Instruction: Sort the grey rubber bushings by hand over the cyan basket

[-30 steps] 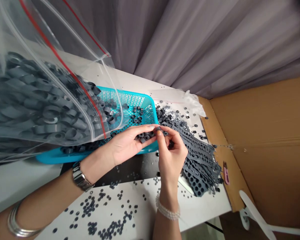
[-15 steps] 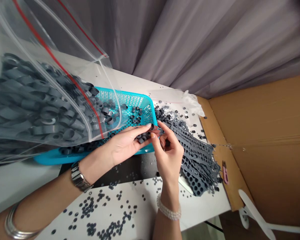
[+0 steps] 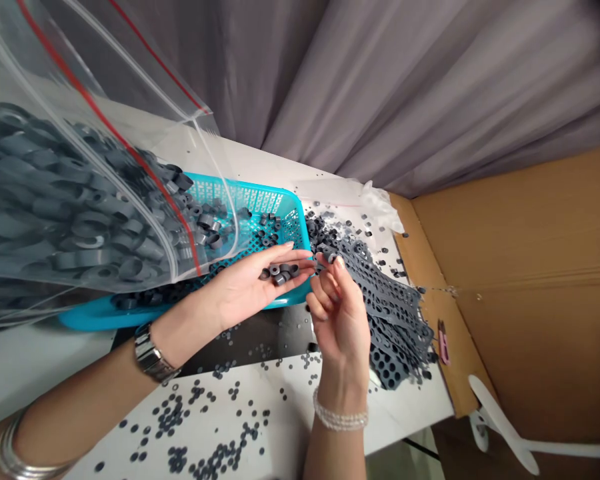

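Note:
My left hand (image 3: pixel 245 288) lies palm up over the near rim of a turquoise basket (image 3: pixel 280 200), cupping several small grey rubber rings (image 3: pixel 280 272) on its fingers. My right hand (image 3: pixel 341 313) is beside it with thumb and forefinger pinched on one grey ring (image 3: pixel 325 257) at the left fingertips. A stack of perforated grey rubber sheets (image 3: pixel 390 313) lies just right of my right hand. A large clear zip bag (image 3: pixel 80 193) full of grey rings rests in the basket at the left.
Many small grey punched-out discs (image 3: pixel 180 417) are scattered on the white table. A dark mat (image 3: pixel 260 337) lies under my hands. A cardboard wall (image 3: pixel 530 280) stands at the right, a grey curtain (image 3: pixel 380 80) behind. A small pink tool (image 3: pixel 443 347) lies by the cardboard.
My right hand has opened its lower fingers and shifted slightly, still pinching a ring at the left fingertips. The view has drifted a little to the right.

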`<state>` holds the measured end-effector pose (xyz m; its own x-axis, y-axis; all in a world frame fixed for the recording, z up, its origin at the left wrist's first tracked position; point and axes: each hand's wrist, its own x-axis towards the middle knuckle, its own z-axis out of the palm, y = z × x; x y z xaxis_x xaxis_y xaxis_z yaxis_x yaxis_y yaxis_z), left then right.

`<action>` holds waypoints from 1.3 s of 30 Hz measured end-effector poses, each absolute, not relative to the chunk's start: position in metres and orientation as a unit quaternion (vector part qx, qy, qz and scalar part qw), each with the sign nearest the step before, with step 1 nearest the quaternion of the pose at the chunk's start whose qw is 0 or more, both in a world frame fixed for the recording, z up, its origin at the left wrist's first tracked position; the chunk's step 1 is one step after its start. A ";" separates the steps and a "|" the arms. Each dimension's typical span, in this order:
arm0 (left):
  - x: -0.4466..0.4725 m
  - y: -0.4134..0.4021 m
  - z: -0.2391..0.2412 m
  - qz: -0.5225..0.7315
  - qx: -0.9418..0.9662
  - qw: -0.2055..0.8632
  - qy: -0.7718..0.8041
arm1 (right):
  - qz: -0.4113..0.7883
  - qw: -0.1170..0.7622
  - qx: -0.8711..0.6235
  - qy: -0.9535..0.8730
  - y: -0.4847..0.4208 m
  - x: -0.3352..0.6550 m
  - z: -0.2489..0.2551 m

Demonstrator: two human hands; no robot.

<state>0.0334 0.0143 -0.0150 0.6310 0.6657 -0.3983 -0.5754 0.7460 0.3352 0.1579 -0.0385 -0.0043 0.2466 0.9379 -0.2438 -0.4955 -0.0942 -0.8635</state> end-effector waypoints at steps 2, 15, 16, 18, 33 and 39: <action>0.033 0.015 -0.013 0.349 0.087 0.896 0.259 | 0.597 0.633 -0.446 -0.210 -0.039 0.160 -0.001; 0.031 0.015 -0.016 0.391 0.059 0.880 0.263 | 0.553 0.606 -0.500 -0.277 -0.040 0.163 -0.005; 0.031 0.015 -0.016 0.397 0.054 0.877 0.266 | 0.506 0.593 -0.538 -0.321 -0.041 0.163 -0.006; 0.031 0.016 -0.015 0.406 0.045 0.870 0.275 | 0.408 0.539 -0.610 -0.413 -0.042 0.163 -0.007; 0.033 0.015 -0.013 0.377 0.045 0.875 0.301 | 0.300 0.457 -0.704 -0.453 -0.037 0.165 -0.020; 0.034 0.015 -0.010 0.370 0.045 0.868 0.328 | 0.286 0.470 -0.719 -0.425 -0.035 0.167 -0.026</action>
